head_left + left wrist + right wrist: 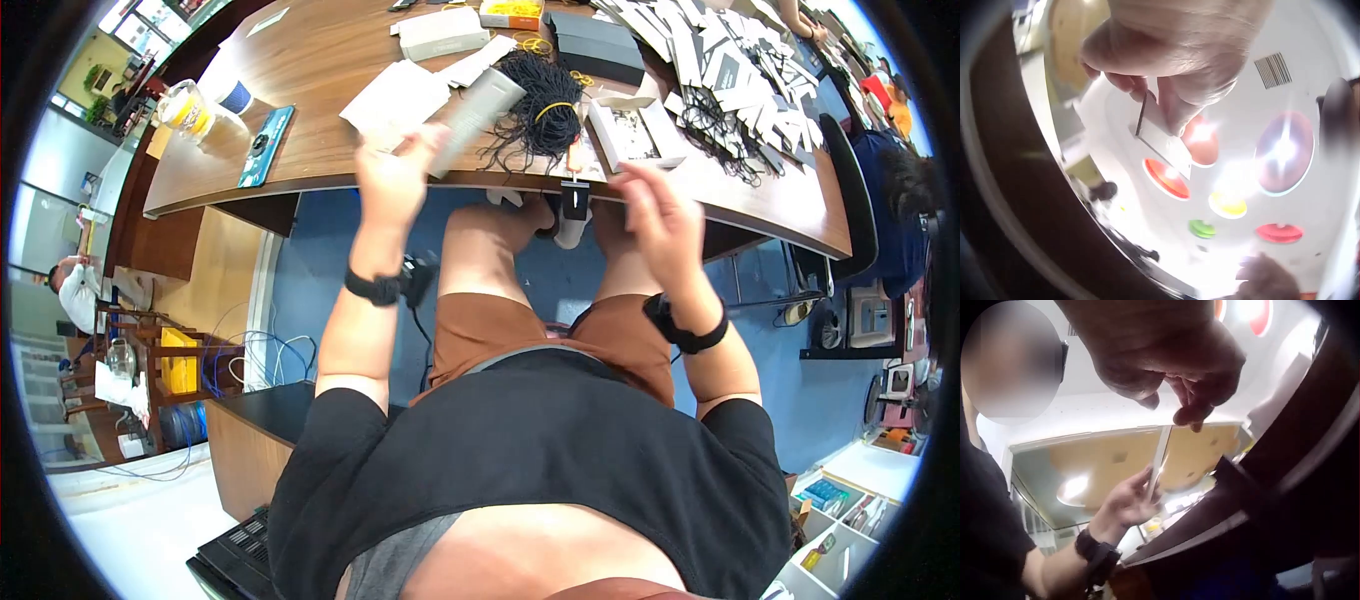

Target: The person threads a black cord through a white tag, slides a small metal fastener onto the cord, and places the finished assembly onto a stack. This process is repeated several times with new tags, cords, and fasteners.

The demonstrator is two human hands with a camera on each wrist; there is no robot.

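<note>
My left hand [395, 175] pinches a long flat grey-white card strip [480, 122] between thumb and fingers, just above the near table edge. The left wrist view shows the strip [1163, 140] tilted down from the fingertips, and the right wrist view shows it thin, nearly edge-on. My right hand [660, 215] hovers at the table edge, fingers loosely bent, nothing in them. Between the hands lies a bundle of black cords [530, 110] tied with a yellow band. An open white box [660, 135] of small pieces sits beyond the right hand.
A large heap of white and black tags with cords [740, 80] covers the table's right side. A black box [597, 48], white packets [398, 97] and a box of yellow bands [512, 12] lie further back. Cups [235, 98] and a blue box [266, 146] stand left.
</note>
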